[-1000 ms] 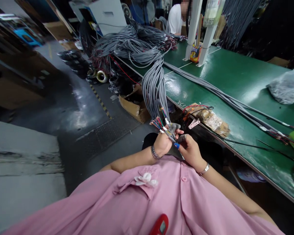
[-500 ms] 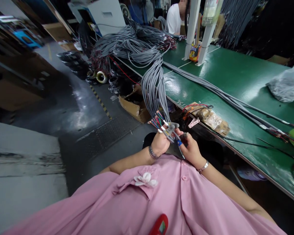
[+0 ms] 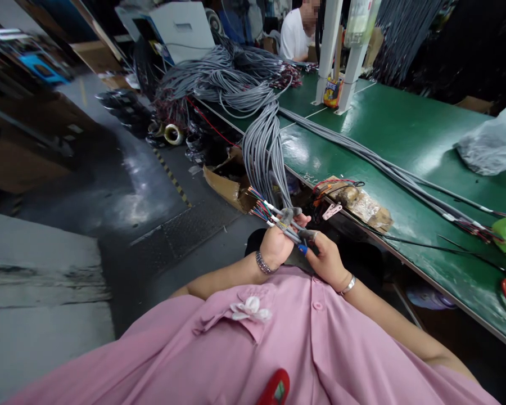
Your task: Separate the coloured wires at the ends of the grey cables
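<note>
A green table (image 3: 388, 118) with a smooth, glossy top ran down the right side. Soft pink cloth made up the wearer's shirt (image 3: 219, 360), creased, with a white petal-shaped trim on the chest. A great heap of grey cables (image 3: 219, 73), round and rubbery-looking, lay tangled over the table's far left end. From it a thick hanging bundle (image 3: 263, 146) curved over the edge and down behind the left hand, while a long, straighter row of cables (image 3: 362, 151) stretched across the tabletop. A crumpled, see-through plastic bag (image 3: 495, 140) sat on the table at far right. An open cardboard box (image 3: 221, 185), its flap bent, stood below the table edge beside the hanging bundle.

In front of the shirt, just off the table edge, the left hand (image 3: 277, 244) was curled firmly round a bunch of cable ends (image 3: 284, 226), palm inward and wrist bent up. The right hand (image 3: 326, 256) came in from the other side, its thumb and forefinger pinched together on the lower part of that bunch, the forearm slanting up from the lower right. The bunch tilted up to the left, where thin coloured wires (image 3: 259, 209) fanned out past white bands. A smooth blue cover (image 3: 302, 248) capped the right thumb.
</note>
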Demonstrator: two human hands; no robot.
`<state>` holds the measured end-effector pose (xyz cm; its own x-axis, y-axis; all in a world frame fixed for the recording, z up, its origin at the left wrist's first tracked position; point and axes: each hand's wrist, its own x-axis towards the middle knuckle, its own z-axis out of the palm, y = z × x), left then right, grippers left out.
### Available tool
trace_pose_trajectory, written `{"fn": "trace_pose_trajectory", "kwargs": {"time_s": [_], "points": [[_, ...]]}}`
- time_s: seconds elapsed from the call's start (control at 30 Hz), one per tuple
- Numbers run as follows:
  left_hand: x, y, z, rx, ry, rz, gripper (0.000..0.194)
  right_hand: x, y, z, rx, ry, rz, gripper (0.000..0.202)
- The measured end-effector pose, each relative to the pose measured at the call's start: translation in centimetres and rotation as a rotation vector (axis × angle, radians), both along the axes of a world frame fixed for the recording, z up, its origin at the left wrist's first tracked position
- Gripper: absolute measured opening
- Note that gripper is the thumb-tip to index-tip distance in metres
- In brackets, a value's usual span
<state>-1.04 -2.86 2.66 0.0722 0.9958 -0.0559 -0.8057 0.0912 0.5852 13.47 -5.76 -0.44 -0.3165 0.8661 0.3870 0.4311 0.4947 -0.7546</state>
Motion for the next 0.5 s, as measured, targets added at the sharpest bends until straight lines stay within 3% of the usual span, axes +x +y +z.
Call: {"fn": "trace_pose_trajectory", "kwargs": {"time_s": [0.13, 0.37, 0.5], "points": [[0.1, -0.3, -0.3, 0.033, 0.133, 0.009, 0.016, 0.0, 0.1, -0.2, -0.043, -0.078, 0.001, 0.019], [-0.3, -1.2, -0.2, 0.033, 0.231, 0.095, 0.025, -0.3, -0.2, 0.0, -0.021, -0.145, 0.072, 0.022], [-1.0, -2.6, 0.0, -0.001, 0.339, 0.059, 0.025, -0.9, -0.2, 0.0, -0.027, -0.174, 0.092, 0.012]]}}
